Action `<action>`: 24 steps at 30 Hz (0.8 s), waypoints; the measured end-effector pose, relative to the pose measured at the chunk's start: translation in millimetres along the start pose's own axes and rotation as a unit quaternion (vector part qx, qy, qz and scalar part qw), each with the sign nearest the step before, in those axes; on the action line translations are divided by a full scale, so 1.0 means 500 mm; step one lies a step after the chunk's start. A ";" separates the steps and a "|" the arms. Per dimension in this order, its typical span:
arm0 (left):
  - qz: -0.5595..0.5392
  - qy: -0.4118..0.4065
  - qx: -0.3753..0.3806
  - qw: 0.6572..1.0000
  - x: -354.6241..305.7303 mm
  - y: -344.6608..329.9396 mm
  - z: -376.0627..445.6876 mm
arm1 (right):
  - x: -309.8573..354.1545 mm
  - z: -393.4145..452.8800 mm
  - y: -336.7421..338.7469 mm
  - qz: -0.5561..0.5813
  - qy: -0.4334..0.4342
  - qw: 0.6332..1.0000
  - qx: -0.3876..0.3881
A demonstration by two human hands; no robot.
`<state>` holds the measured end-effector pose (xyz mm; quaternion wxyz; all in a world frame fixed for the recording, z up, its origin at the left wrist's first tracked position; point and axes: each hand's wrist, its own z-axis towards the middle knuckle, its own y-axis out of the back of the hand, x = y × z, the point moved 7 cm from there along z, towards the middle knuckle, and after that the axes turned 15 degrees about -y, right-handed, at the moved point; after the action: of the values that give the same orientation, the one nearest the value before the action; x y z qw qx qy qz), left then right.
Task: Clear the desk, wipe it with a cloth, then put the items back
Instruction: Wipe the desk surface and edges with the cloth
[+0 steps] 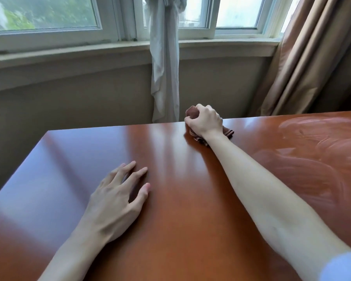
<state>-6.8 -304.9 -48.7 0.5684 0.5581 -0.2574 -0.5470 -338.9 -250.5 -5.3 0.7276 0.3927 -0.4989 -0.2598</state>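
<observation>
Cloth at desk's far edge

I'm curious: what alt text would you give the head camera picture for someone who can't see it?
A person's right hand grips a bunched brown cloth at the far edge of a glossy reddish-brown desk, with wet wipe streaks on the right side. The left hand rests on the desk, fingers spread. Behind are a window and curtains.
</observation>
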 end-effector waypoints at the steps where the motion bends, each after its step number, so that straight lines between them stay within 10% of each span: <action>1: -0.002 0.002 0.002 1.000 -0.001 0.002 -0.001 | 0.000 0.005 -0.002 -0.002 -0.002 1.000 0.003; 18: -0.016 -0.076 0.118 0.990 -0.148 0.039 -0.085 | -0.162 -0.868 0.306 0.021 0.149 0.987 0.061; 24: -0.001 -0.117 0.082 0.990 -0.223 0.072 -0.365 | -0.150 -0.777 0.289 0.003 0.028 1.000 0.002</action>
<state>139.9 -147.3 -25.0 0.4860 0.5352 -0.3661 -0.5859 -7.3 9.0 0.5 0.7409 0.3999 -0.4802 -0.2459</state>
